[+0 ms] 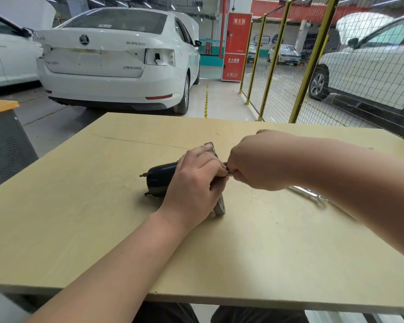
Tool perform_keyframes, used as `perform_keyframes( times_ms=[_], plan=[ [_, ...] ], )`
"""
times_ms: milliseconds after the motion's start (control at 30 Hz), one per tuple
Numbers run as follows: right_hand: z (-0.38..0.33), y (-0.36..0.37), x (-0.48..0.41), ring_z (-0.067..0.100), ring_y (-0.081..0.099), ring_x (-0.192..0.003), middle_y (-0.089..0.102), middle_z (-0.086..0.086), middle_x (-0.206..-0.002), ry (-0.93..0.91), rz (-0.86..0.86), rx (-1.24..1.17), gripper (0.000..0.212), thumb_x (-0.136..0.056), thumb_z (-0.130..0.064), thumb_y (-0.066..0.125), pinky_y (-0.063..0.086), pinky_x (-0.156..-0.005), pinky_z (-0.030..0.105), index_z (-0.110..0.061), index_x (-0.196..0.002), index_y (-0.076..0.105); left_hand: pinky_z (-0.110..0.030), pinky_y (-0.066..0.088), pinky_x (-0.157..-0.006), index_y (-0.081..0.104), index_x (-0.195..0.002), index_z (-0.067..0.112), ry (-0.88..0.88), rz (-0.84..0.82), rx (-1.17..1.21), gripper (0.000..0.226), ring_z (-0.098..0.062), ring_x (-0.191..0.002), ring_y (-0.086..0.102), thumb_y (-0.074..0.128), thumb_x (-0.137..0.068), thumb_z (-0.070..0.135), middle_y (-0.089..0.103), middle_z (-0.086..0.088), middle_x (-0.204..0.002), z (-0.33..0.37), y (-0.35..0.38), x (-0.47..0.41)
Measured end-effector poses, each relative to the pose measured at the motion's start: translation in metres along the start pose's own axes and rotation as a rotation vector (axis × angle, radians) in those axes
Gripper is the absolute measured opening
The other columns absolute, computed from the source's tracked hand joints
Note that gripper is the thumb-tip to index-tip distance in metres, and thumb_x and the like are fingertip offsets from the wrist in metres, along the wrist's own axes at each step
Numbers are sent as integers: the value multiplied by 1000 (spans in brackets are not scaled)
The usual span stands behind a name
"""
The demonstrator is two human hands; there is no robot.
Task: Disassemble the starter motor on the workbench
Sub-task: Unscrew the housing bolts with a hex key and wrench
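Now we see the starter motor (160, 177) lying mid-workbench (79, 217), long axis left-right | our left hand (196, 183) clamps its right end | our right hand (254, 166), just right of the motor, pinches a small metal part (229, 174) | wrench (310, 194) farther right.

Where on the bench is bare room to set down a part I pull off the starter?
Bare board lies left of the starter motor, out to the workbench left edge, and along the near edge between the forearms. It is crowded at the middle, where left hand and right hand meet, and right, around the wrench.
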State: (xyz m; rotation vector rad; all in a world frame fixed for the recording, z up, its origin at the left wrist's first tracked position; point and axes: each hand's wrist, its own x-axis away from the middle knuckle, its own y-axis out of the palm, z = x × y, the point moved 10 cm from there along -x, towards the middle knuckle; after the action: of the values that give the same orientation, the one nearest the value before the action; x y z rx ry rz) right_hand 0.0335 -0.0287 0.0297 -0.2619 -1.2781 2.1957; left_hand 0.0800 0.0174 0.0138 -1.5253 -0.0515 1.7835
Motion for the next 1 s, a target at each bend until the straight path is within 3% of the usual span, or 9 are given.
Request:
perform_keyframes(
  times_ms=[100, 167, 233, 333, 533, 667, 733, 833, 1000],
  plan=[
    [7, -9, -2, 14, 43, -55, 45, -5, -68, 88, 62, -45, 25, -92, -24, 50, 32, -49, 25, -22, -69, 40, -53, 43, -99, 71, -96, 2, 28, -56, -77, 18, -37, -121, 53, 64, -88, 16, 69, -8, -105, 1, 4, 3],
    [7, -9, -4, 15, 44, -55, 45, -4, -69, 104, 80, -64, 23, -91, -25, 51, 30, -46, 25, -22, -71, 40, -52, 46, -96, 73, -93, 1, 79, -18, -108, 22, -39, -117, 56, 57, -91, 15, 71, -8, -101, 4, 1, 4],
    [5, -4, -5, 16, 45, -57, 45, -4, -68, 86, 16, -134, 26, -93, -30, 48, 32, -48, 27, -22, -70, 41, -53, 48, -93, 73, -87, 1, 78, 17, -93, 15, -39, -113, 59, 63, -88, 11, 72, -7, -93, 4, -2, 3],
    [8, 2, -4, 22, 48, -65, 45, -3, -65, 65, -35, -319, 20, -95, -21, 46, 39, -62, 30, -12, -85, 61, -54, 48, -92, 70, -78, 1, 3, 22, -30, 9, -36, -113, 59, 69, -81, 9, 71, -8, -87, 0, -3, 0],
    [4, -7, -2, 17, 48, -61, 47, -4, -71, 72, 19, -95, 15, -93, -30, 48, 30, -46, 25, -19, -84, 52, -55, 40, -101, 72, -101, 5, -19, -86, -75, 23, -34, -126, 51, 59, -92, 22, 68, -6, -113, -4, 5, 5],
    [1, -1, -4, 25, 58, -78, 58, 3, -86, 56, -18, -128, 24, -94, -31, 44, 43, -57, 30, -13, -97, 60, -52, 46, -94, 73, -87, 4, 7, -1, -68, 18, -34, -118, 57, 61, -89, 17, 71, -5, -100, -2, -2, 3],
    [-4, 4, -4, 24, 54, -76, 55, 2, -82, 3, -53, -134, 27, -98, -26, 40, 41, -58, 30, -10, -101, 62, -52, 48, -91, 71, -79, 4, -12, 37, -44, 11, -33, -115, 59, 67, -84, 13, 72, -4, -93, -3, -5, 1],
    [0, 2, -5, 19, 47, -62, 52, 0, -73, 34, -62, -130, 23, -97, -20, 42, 36, -51, 27, -12, -88, 61, -52, 48, -90, 67, -75, 4, -52, 27, 0, 6, -32, -116, 58, 72, -78, 6, 71, -3, -93, -3, -3, 1],
    [2, -5, -7, 16, 46, -57, 47, -2, -70, 111, -15, -86, 28, -91, -27, 50, 29, -45, 26, -20, -66, 40, -53, 42, -99, 72, -102, 5, -30, -69, -46, 21, -33, -125, 52, 65, -87, 17, 66, -8, -117, -7, 4, 4]
  ],
)
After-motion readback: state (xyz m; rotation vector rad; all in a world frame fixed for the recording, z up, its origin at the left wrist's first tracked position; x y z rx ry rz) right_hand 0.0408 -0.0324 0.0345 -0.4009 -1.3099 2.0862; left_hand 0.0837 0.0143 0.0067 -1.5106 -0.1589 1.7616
